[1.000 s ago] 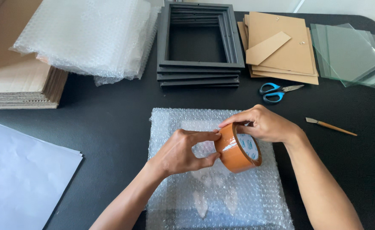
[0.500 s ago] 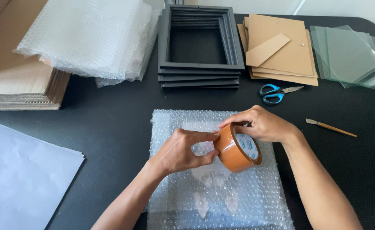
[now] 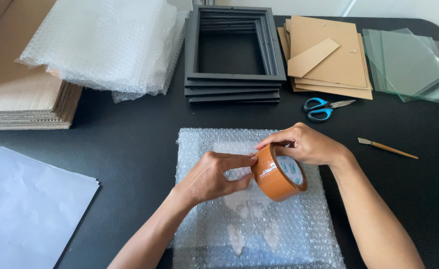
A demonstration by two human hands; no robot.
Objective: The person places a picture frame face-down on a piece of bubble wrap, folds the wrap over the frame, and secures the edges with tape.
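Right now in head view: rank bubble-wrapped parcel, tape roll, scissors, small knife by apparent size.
1. Bubble-wrapped parcel, largest by far.
2. Tape roll, though it is held above the table, nearer the camera, so it looks bigger.
3. Scissors and small knife: similar length, too close to rank.

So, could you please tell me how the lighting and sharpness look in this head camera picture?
Head view: soft, even light, sharp throughout, no motion blur on the left hand or right hand; glossy highlights on the brown tape roll and bubble wrap sheet; pale reflections on the glass panes; faint shadows on the black table.
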